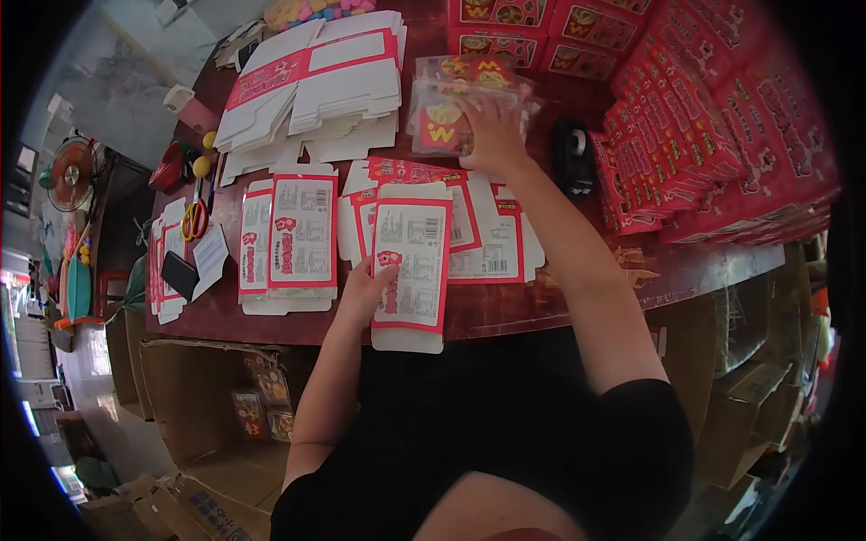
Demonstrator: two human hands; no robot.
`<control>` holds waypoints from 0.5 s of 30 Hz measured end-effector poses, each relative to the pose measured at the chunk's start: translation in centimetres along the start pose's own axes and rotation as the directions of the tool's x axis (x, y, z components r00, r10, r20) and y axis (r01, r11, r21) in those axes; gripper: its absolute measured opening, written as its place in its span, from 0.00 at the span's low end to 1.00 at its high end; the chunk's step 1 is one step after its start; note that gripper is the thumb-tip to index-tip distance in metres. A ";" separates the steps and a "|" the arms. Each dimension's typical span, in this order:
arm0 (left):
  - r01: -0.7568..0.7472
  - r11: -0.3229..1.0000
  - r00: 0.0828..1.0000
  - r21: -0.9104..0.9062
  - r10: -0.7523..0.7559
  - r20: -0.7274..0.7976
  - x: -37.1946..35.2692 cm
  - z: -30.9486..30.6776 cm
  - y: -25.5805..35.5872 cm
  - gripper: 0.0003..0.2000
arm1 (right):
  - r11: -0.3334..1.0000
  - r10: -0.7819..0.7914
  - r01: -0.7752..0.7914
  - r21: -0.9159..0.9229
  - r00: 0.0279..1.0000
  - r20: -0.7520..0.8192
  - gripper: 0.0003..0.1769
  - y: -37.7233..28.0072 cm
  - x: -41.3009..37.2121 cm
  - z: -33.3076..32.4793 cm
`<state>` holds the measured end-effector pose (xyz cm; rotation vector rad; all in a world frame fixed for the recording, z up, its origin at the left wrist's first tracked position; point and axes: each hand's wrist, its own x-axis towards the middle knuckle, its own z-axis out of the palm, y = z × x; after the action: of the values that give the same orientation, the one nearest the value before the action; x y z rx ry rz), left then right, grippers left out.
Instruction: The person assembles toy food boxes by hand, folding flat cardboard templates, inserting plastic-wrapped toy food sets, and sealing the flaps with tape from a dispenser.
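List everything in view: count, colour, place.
flat carton: one, white and red, near table edge
carton stacks: several piles, white and red, middle and far left of table
snack packs: a few, clear with red and yellow, far middle
red boxes: many, red, stacked along right and far edge
tape dispenser: one, black, right of the packs
scissors: one, yellow and red handles, left end
phone: one, black, left end
table: one, dark brown
cardboard box: one, brown, floor under table
fan: one, far left
left hand: grips the flat carton's left edge
right hand: on the snack packs
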<state>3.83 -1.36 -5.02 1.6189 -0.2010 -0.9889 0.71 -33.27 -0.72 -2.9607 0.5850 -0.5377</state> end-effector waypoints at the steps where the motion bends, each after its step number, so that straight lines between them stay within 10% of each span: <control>1: -0.003 1.000 1.000 0.008 0.003 -0.011 0.0 0.1 0.2 0.18 | 0.996 -0.009 0.014 0.083 0.998 -0.067 0.56 0.2 -0.4 -2.5; 4: -0.008 1.000 1.000 -0.020 0.008 0.000 -0.2 0.2 0.4 0.17 | 0.852 0.145 0.106 0.513 0.894 -0.424 0.52 2.4 -2.9 -4.5; 6: -0.012 0.999 0.999 -0.030 0.013 0.030 -0.6 0.4 1.2 0.18 | 0.120 0.285 0.182 0.976 0.935 -0.210 0.43 4.4 -5.5 -4.9; 7: -0.036 0.999 0.997 0.025 0.035 0.070 -0.9 0.5 1.7 0.20 | -0.278 0.295 0.172 0.945 0.952 -0.087 0.38 5.3 -6.7 -5.3; 9: -0.094 0.987 0.986 0.133 0.074 0.152 -1.7 0.7 3.1 0.22 | -0.657 0.155 0.186 0.731 0.982 -0.110 0.35 4.9 -9.5 -7.3; 12: -0.133 0.912 0.974 0.389 0.048 0.220 -3.8 2.1 6.3 0.25 | -0.619 0.425 0.032 0.784 0.854 0.301 0.21 4.2 -10.8 -6.4; 13: -0.209 0.887 0.956 0.412 0.096 0.278 -3.9 2.2 6.1 0.25 | -0.675 0.300 -0.086 0.733 0.875 0.379 0.15 4.1 -11.8 -6.3; 15: -0.363 0.822 0.899 0.440 0.184 0.398 -3.9 2.2 5.5 0.26 | -0.615 0.464 0.085 0.784 0.843 0.272 0.15 1.9 -12.1 -5.0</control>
<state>1.90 -2.34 1.74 1.8025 -0.9845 -1.0299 -12.23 -30.41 -0.24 -0.6082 0.3248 -0.7986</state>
